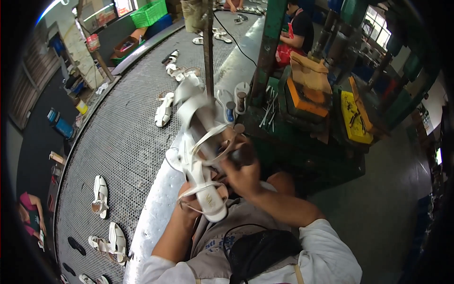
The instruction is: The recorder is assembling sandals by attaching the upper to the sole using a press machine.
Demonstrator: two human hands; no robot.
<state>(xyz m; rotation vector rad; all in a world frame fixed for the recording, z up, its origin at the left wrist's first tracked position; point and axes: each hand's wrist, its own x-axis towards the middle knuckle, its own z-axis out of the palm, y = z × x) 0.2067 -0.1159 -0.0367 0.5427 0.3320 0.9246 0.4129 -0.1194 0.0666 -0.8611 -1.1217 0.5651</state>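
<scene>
Two hands busy at chest height: left hand (191, 201) gripping the white strappy leather sandal (201, 156) from beneath, right hand (241, 173) clenched round a dark tool handle (243, 154). Apparently mid-strike; steady hold needed beside the grey mesh conveyor (123, 128).

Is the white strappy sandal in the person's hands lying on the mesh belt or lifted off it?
Lifted: the white strappy sandal is held above the lap by the left hand, the right hand beside it.

Single head-worn fisheye view, looking steeply down, close over the chest and forearms. Rim strongly curved; no second view.
</scene>
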